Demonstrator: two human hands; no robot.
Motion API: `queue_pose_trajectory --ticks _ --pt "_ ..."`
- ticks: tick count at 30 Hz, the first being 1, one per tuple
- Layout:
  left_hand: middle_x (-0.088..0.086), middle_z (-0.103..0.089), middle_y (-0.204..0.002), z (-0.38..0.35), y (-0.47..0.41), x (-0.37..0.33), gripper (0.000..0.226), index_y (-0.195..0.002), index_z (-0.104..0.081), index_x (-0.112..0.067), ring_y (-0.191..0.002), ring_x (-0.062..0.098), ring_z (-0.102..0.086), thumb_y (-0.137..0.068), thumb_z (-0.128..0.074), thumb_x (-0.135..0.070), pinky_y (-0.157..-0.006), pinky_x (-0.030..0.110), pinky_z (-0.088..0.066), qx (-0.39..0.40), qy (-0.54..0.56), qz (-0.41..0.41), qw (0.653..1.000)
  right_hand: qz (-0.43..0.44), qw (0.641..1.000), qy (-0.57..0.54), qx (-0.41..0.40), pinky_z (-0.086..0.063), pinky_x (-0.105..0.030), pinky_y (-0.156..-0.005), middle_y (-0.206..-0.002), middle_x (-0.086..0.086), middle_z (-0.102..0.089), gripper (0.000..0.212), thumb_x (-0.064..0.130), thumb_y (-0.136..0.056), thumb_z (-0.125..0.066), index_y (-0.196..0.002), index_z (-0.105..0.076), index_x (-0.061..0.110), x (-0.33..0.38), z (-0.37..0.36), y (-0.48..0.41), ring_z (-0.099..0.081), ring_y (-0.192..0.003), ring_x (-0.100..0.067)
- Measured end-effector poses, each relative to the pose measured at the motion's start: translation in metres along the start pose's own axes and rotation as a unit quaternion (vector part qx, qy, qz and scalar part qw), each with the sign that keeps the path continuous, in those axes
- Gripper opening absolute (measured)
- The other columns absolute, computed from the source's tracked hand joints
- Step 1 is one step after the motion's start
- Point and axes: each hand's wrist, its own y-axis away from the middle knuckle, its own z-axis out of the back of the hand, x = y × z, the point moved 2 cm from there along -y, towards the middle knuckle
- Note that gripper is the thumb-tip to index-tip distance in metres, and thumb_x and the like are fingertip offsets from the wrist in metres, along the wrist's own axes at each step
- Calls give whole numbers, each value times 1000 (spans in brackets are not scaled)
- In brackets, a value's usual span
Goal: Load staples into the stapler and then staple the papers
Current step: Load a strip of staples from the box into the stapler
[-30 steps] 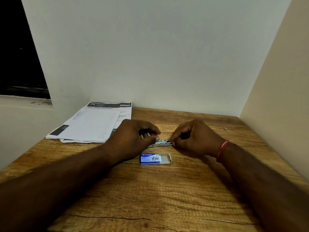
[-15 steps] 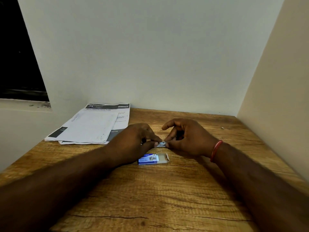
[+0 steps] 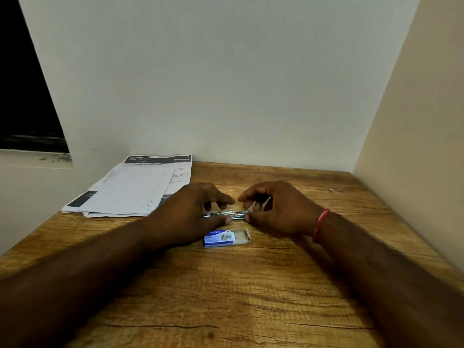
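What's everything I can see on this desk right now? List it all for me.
Stapler: one, silvery metal, mid-table between the two hands, partly hidden by the fingers.
Staple box: one, blue and white, tray slid partly out to the right, just nearer the camera than the stapler.
Papers: a loose stack, white with dark printed bands, far left of the table.
Small speck: one, pale, far right of the table; too small to identify.
Table: one, brown wood grain.
Bangle: one, red, on the right wrist.
Left hand: on the stapler's left end.
Right hand: on its right end.
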Motion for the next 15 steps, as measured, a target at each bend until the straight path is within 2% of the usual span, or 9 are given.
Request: queue_pose_trajectory --ticks 2,4,8,12,15 --pt "-26 -75 -109 8 2 6 40 -126 -82 -48 -100 -1 -65 -88 -93 -55 -78 23 -53 -11 -3 11 1000 -10 998 56 11 -55 -17 -71 -100 12 -77 25 39 -88 -91 -112 -85 41 0 0 0 -72 -91 -3" --pt "-29 -76 -106 19 3 15 41 -118 -83 -49 -102 -5 -64 -80 -96 -60 -79 23 -52 -6 -11 32 999 -11 997 76 16 -55 -22 -73 -102 13 -73 19 44 -89 -91 -107 -86 40 0 0 -1 -69 -91 -8" --pt "-26 -76 -104 40 4 29 39 -109 -85 -48 -104 -3 -67 -76 -97 -66 -89 27 -56 43 -48 48 997 -12 995 92 30 -54 -28 -78 -108 13 -69 13 41 -96 -87 -107 -84 35 1 0 -2 -67 -95 -9" --pt "-29 -74 -98 42 3 32 29 -100 -86 -53 -96 -2 -68 -77 -93 -69 -78 25 -55 65 -53 43 996 -26 993 103 46 -58 -32 -79 -108 10 -71 10 35 -101 -81 -108 -74 35 -1 -1 -3 -69 -92 -10" --pt "-31 -74 -98 40 4 32 24 -99 -85 -54 -94 -5 -67 -80 -92 -68 -75 25 -55 64 -45 52 996 -23 996 84 27 -52 -25 -74 -104 10 -74 11 32 -104 -77 -111 -70 37 -4 2 -3 -68 -92 -9"
